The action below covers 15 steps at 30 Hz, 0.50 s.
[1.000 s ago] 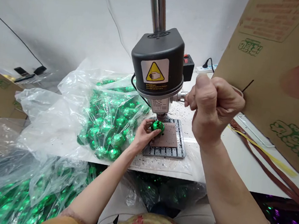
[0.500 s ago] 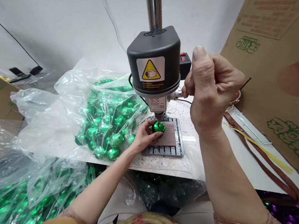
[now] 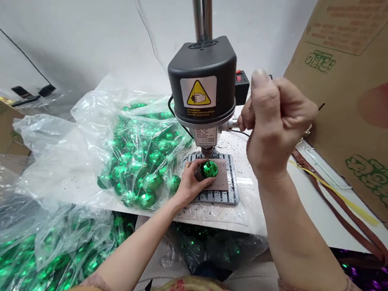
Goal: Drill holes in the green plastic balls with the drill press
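A shiny green faceted ball (image 3: 209, 169) rests on the brown board (image 3: 223, 179) over the slotted metal base of a small drill press (image 3: 201, 78). Fingers and thumb of my left hand (image 3: 192, 181) are closed around the ball from its left side, under the chuck (image 3: 208, 151). The bit looks to be at the top of the ball; whether it has entered I cannot tell. Raised at the right of the machine, my right hand (image 3: 276, 122) is wrapped in a fist around the drill press's feed handle, which the fingers mostly hide.
A clear plastic bag (image 3: 145, 144) of green balls lies on the white table just left of the base. Dark shavings surround the base. More bagged green balls (image 3: 27, 257) sit lower left. Cardboard boxes (image 3: 353, 103) and a brown strap (image 3: 348, 209) are at the right.
My left hand and the ball have shifted slightly right and toward me in the picture. My right fist on the handle sits a little lower. The drill head appears slightly further right.
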Motion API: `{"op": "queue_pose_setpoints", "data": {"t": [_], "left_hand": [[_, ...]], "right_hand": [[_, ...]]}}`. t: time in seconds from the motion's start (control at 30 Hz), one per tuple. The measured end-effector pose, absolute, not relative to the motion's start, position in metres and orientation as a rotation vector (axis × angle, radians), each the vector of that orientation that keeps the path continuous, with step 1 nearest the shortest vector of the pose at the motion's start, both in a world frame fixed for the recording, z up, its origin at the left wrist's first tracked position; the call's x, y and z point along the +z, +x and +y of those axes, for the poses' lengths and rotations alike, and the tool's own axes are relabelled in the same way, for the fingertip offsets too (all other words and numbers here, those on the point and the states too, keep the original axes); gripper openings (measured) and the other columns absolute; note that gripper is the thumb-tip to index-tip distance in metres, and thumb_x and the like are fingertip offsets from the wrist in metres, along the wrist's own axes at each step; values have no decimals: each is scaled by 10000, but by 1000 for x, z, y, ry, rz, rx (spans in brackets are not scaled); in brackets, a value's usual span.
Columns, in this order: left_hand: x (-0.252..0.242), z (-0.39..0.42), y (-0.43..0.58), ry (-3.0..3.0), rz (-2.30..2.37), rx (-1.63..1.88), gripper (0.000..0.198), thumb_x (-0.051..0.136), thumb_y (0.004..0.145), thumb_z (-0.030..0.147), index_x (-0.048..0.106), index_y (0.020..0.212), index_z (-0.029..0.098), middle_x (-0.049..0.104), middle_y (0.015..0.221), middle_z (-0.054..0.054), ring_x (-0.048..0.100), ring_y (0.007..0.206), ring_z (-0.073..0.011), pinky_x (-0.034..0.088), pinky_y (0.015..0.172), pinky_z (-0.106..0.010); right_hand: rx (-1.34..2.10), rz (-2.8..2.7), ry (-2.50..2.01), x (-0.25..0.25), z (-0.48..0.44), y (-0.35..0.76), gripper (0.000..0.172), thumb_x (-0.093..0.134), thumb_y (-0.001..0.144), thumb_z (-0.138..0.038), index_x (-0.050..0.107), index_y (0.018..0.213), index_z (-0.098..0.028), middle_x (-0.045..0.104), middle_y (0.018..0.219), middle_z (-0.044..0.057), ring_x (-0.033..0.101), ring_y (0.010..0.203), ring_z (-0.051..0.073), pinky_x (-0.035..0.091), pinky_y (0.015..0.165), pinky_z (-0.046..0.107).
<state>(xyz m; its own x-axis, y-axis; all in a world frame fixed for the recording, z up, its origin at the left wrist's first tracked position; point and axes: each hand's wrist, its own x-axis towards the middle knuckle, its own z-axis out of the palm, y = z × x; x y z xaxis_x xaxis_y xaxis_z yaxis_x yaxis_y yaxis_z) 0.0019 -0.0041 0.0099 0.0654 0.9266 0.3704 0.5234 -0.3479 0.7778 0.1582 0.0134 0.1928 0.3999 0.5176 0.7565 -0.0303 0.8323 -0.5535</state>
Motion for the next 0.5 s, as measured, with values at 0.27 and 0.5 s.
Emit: {"op": "queue_pose_setpoints", "data": {"t": [0.27,0.5], "left_hand": [[7,-2,1,1846,1382,1232,533,860,690,293,661,1181,241,669,1149,-70,587,1120,-273,461,989,-420],[11,-4,2,1840,1368,1211,523,845,712,278,650,1196,236,668,1157,-70,581,1110,-264,440,1002,-412]], "right_hand": [[213,-1105,-489,163,5,155,504,569,929,-304,284,524,-208,254,495,-42,311,441,72,249,469,311],[189,-1082,-406,154,7,154,523,583,913,-295,249,521,-205,228,479,-45,295,416,78,252,459,326]]}}
